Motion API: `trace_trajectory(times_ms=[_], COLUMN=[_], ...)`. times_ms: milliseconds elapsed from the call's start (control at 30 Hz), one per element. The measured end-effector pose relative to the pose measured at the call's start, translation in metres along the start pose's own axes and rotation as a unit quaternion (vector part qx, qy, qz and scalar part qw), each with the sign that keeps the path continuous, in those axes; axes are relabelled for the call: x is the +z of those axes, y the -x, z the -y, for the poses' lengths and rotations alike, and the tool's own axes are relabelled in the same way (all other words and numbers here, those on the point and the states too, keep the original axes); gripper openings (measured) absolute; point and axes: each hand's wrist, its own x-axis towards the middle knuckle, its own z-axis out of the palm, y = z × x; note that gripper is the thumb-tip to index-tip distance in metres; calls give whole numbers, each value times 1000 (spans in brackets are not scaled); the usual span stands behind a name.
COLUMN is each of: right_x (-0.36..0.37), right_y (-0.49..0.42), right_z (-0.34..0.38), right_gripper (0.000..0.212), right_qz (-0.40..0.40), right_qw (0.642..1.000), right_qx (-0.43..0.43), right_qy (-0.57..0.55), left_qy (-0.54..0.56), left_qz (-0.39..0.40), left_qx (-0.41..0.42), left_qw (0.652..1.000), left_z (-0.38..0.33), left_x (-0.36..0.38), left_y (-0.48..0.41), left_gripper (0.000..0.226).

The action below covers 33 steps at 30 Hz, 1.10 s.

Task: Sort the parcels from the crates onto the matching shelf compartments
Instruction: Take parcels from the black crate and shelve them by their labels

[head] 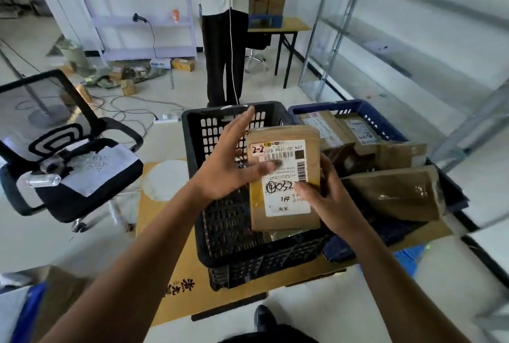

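Flat brown cardboard parcel, white label marked "2-2", upright, label toward camera, gripped by right hand over black slotted plastic crate. Blue plastic crate just beside, at right, holds several brown parcels, tilted, overlapping.

Chair: black, with a net back and wheels, on the left.
Bottle: clear, lying on its side on the chair seat.
White sheet: spread on the seat, just beside the bottle.
Person: standing at the back, in a white top and dark trousers.
Bench: wooden top, black legs, just beside the person.
Cables: dark loops on the floor behind the chair.
Power strip: white, on the floor near the cables.
Cardboard: big flat brown sheet with black writing.
White circle: round patch on the cardboard.
Shoe: dark, at the bottom edge.
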Motion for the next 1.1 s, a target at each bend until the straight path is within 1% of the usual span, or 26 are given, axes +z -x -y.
trace_trajectory(times_ms=[67,133,200,267,333,433,500,567,667,700,767,800,833,900,1000,1100], right_x=[3,5,6,5,2,-7,-14,-23,-46,-54,-67,-72,-76,-81,-86,-94], right_y=[13,30,49,71,94,129,154,183,238,260,307,330,354,401,469,538], right_z=[4,6,8,8,10,17,21,21,13,11,6,4,2,-2,-6,-4], right_gripper=[76,76,81,87,89,91,85,83,89,89,93,95,98,100,103,102], right_qz=[-39,-69,-98,-118,-145,-208,-243,-271,-312,-327,-361,-382,-407,-446,-486,-524], right_qw=[999,996,993,988,983,971,962,953,934,927,911,901,890,870,847,825], right_qx=[17,43,67,95,111,118,121,135,163,174,196,204,207,205,201,197], right_qy=[-24,-28,-11,-5,-12,-16,-4,15,56,57,36,18,-5,-46,-74,-82], left_qy=[30,115,163,166,175,213,239,241,195,161,27,-39,-81,-104,-148,-161], left_qz=[17,61,74,65,73,110,142,188,254,273,283,279,278,281,265,292], left_qx=[-3,-4,-4,-12,-8,-11,-18,-28,-53,-47,-16,3,19,38,84,126], left_qw=[999,991,984,984,982,971,960,952,946,947,959,960,957,953,949,934], left_z=[8,14,17,16,15,7,2,-2,-15,-19,-27,-32,-38,-53,-82,-115], left_x=[18,38,56,74,92,121,142,164,198,211,237,250,265,299,354,409], left_y=[13,27,37,44,48,54,59,62,71,75,87,93,101,118,152,192], left_gripper=[116,112,109,108,107,101,99,98,89,84,80,77,74,70,68,67])
